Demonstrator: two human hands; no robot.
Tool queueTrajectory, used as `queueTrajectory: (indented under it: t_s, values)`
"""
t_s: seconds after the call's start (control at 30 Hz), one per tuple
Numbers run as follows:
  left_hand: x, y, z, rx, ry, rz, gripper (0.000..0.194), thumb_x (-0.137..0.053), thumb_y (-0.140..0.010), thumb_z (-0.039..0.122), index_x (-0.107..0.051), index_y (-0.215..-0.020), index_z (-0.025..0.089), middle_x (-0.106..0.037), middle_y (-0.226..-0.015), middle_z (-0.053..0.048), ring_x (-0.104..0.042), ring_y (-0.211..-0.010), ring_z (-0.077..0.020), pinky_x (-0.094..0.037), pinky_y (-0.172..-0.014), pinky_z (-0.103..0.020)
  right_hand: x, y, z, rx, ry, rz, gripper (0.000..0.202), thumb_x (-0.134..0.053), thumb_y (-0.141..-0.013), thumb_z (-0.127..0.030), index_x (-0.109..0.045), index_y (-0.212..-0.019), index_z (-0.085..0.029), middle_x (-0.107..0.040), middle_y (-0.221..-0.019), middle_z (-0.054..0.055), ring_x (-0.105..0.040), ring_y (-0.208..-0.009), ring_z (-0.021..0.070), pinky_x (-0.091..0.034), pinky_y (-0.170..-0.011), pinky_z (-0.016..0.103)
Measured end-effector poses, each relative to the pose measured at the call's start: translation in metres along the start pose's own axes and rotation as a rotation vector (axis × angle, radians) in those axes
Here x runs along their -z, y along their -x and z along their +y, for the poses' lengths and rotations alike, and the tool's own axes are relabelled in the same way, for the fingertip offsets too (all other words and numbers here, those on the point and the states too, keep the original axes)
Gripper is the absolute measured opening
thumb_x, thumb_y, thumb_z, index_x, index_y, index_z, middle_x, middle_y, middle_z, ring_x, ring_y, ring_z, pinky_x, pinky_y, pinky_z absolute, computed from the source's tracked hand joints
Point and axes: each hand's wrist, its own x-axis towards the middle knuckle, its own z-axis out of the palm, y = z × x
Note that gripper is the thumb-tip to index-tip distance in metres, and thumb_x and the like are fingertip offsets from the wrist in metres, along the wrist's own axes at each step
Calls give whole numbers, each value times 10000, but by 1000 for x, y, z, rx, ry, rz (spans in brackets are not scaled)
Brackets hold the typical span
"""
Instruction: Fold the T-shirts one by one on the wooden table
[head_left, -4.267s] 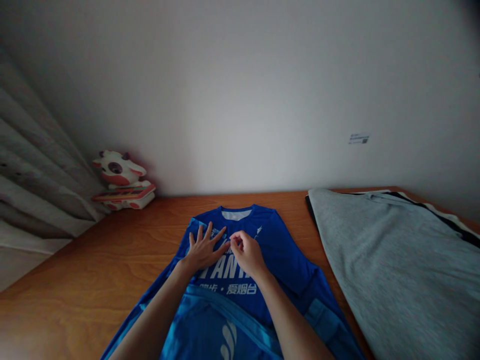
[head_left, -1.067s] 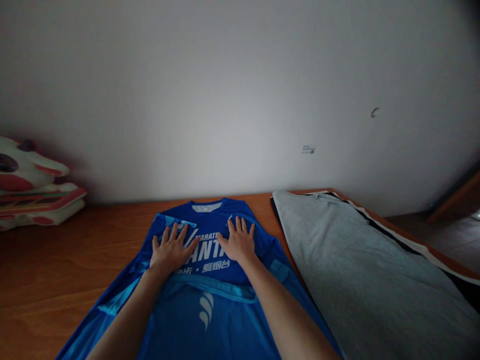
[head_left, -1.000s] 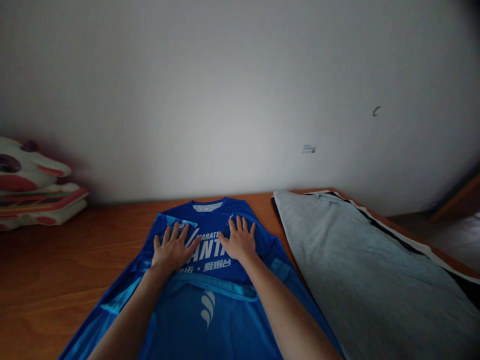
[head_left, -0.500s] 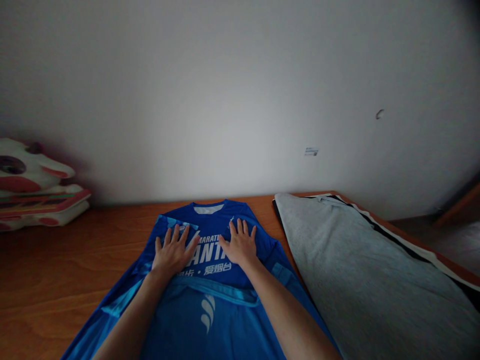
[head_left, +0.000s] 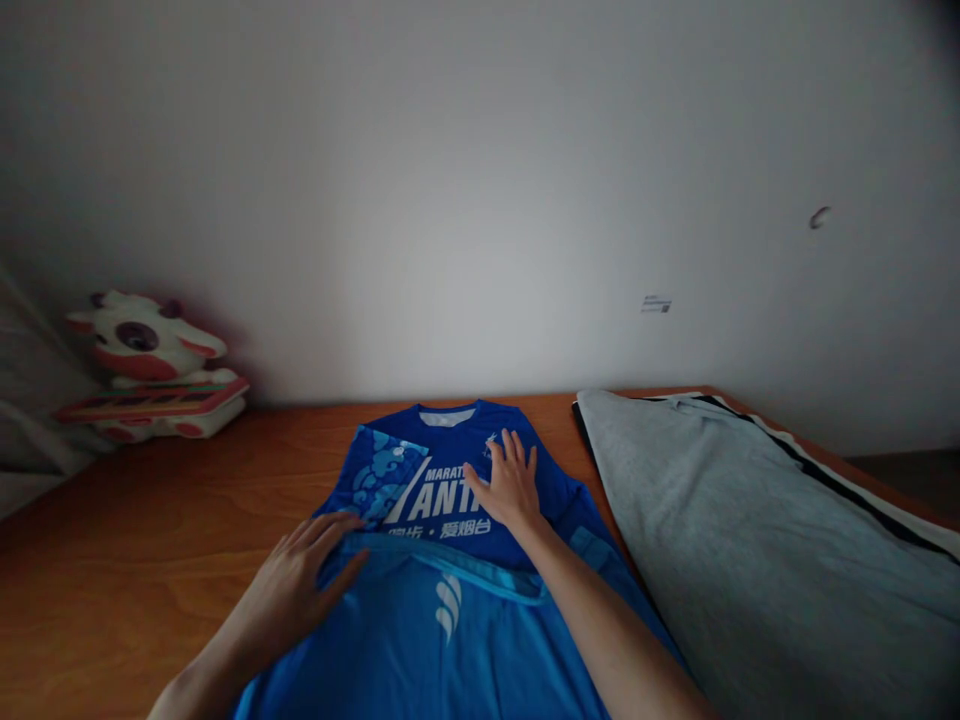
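Away from the printed chest (head_left: 439, 500) came the left hand (head_left: 304, 575), fingers loosely apart beside the turned-up edge (head_left: 450, 565) (touching or hovering, I couldn't tell), leaving the spread right hand (head_left: 510, 485), seemingly alone, to steady the blue shirt (head_left: 405, 650) on the wooden surface (head_left: 150, 580).

Smooth blue fabric shirt (head_left: 484, 625) running off frame at 6 o'clock. Bare right hand (head_left: 511, 488) hiding the end of the shirt's white lettering (head_left: 439, 497). Bare left hand (head_left: 304, 570), 7 o'clock, masking shirt edge. Soft grey cloth (head_left: 757, 540) extending out at 4 o'clock. Pale draped curtain (head_left: 30, 390) being cut, 9 o'clock. Small rectangular wall label (head_left: 656, 304), 3 o'clock, showing illegibly.
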Motion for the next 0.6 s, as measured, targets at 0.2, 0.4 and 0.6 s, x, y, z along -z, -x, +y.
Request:
queueTrajectory:
  t_s: [0.2,0.4,0.6]
  values:
    - [-3,35,-31,27,-25,-10,524,-608,-835,588,-632,-1291,331,-698,-1294,-34,-670,-1168,-256,-542,-1013,-385,16,12,6,321,-137,83,184,-543,-953,-328,-660,-1040,-216,-663,-1203,95,-565,-1213,255,-260,-1153,508]
    - [-4,26,-28,209,-8,-15,582,-535,-819,656,-692,-1189,234,-736,-1188,-89,-693,-1102,-286,-542,-998,-410,80,45,43,408,-157,-61,90,-599,-923,-284,-668,-939,-228,-702,-992,36,-644,-999,215,-457,-920,363]
    - [9,26,-25,320,13,-69,511,-493,-827,589,-739,-1062,208,-757,-1088,-112,-724,-998,-284,-558,-918,-383,113,93,103,263,-111,-115,256,-623,-899,-374,-657,-1087,-202,-690,-1055,83,-642,-1029,249,-482,-920,383]
